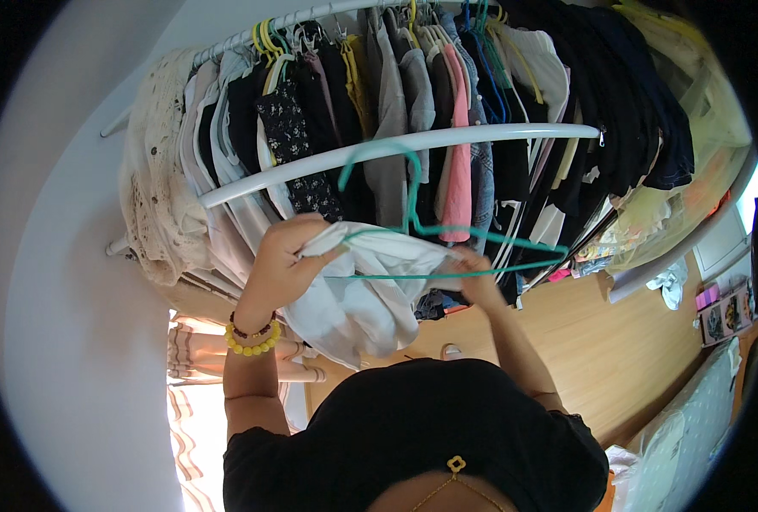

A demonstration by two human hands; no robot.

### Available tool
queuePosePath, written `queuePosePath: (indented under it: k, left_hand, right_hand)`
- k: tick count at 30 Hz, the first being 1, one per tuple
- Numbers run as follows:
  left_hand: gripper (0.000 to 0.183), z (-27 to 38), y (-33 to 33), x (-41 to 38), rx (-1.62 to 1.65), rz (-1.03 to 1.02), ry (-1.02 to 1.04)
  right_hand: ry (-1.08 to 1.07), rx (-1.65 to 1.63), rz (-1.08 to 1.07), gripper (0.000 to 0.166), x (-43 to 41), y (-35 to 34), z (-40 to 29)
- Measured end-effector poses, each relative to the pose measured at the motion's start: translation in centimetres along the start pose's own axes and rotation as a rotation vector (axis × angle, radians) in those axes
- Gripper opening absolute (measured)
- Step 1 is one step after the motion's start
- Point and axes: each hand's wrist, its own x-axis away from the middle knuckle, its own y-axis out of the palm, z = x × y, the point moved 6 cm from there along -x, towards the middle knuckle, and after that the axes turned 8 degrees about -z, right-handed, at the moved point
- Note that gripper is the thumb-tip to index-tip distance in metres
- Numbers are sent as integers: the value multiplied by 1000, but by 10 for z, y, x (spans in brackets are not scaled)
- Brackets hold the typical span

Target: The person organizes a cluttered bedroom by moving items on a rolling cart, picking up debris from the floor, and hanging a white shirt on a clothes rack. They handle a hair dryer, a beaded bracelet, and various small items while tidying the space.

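Note:
Between my two hands stretches a white cloth garment (360,307), its lower part hanging in loose folds. My left hand (289,259) pinches its left edge, thumb and fingers closed on the fabric. At the other side my right hand (478,275) grips the garment's right edge, somewhat blurred. A green clothes hanger (532,246) lies across the garment, hook upward and its right end sticking out past my right hand. The hanger's left end is partly covered by the white fabric. Whether my right fingers also touch the hanger's bar is unclear.
Just beyond my hands is a white rack rail (404,146). Behind it a crowded row of clothes (388,96) hangs from an upper rail. A cream knitted garment (158,173) is at the left end, yellow tulle (686,121) at the right. A mattress (686,416) lies lower right.

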Motion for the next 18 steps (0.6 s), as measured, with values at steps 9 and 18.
queuePosePath:
  k: [9, 18]
  left_hand:
    - [19, -11, -2, 12, -388, 7, -9]
    - [26, 6, -3, 2, -775, 369, 24]
  right_hand:
    - [-260, 1005, 348, 11, -56, -53, -194]
    - [-311, 1033, 399, 12, -37, -19, -251]
